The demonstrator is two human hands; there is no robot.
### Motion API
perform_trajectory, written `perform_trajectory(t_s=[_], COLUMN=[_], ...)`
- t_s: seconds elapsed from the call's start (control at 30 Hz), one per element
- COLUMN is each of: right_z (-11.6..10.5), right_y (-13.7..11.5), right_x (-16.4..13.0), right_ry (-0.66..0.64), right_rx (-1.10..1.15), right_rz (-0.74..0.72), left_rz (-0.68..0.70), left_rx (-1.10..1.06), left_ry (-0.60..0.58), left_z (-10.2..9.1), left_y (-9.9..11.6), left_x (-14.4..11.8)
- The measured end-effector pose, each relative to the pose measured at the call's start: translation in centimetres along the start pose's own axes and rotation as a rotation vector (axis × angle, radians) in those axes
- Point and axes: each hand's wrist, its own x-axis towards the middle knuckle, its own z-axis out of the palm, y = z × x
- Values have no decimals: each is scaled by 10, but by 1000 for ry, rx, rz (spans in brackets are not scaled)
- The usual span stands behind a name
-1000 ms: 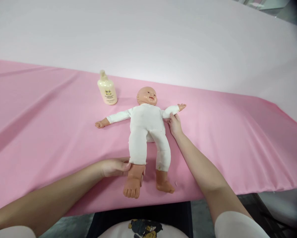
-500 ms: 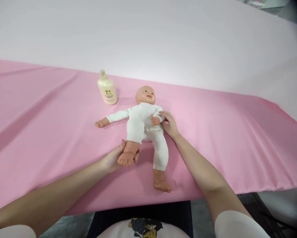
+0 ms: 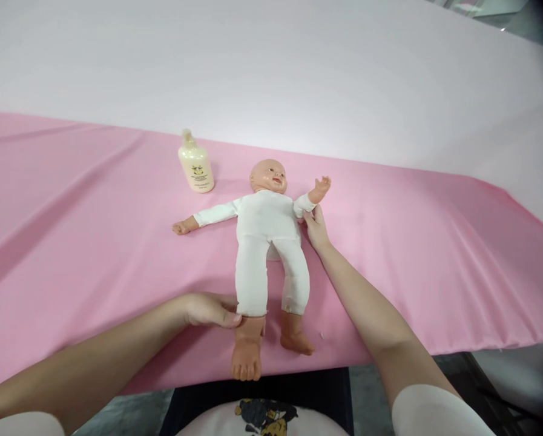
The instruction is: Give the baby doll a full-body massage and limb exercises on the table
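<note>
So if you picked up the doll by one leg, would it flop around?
Probably, yes. The doll has a soft-looking white cloth body and sleeves, so its arms and middle would likely dangle. The head and feet look like hard plastic, so they would likely keep their shape. The left hand grips one ankle, the right hand one arm.

We are seeing a baby doll [image 3: 271,242] lying on its back in a white soft body suit, bald plastic head pointing away from us, bare plastic feet hanging at the near edge. Its legs are stretching out nearly straight. One arm is lying flat out to the side, the other is angling upward with the hand raised.
</note>
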Motion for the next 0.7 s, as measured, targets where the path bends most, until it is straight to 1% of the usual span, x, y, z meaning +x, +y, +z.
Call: perform_trajectory(t_s=[0.03, 0.13, 0.23, 0.27, 0.6, 0.7], right_z=[-1, -6, -10, -11, -8, -7], right_y=[2, 9, 14, 15, 12, 7], right_x=[2, 8, 13, 13, 10, 8], right_ry=[11, 58, 102, 110, 84, 67], right_rx=[28, 80, 106, 115, 109, 92], right_rz=[16, 76, 136, 144, 84, 53], left_rz=[-9, 24, 22, 17, 21, 75], left_rx=[-17, -87, -135, -142, -76, -107], left_ry=[-36, -74, -136, -140, -50, 49], left_z=[0, 0, 1, 2, 5, 3], left_y=[2, 4, 3, 2, 7, 1], left_x=[0, 3, 4, 5, 5, 5])
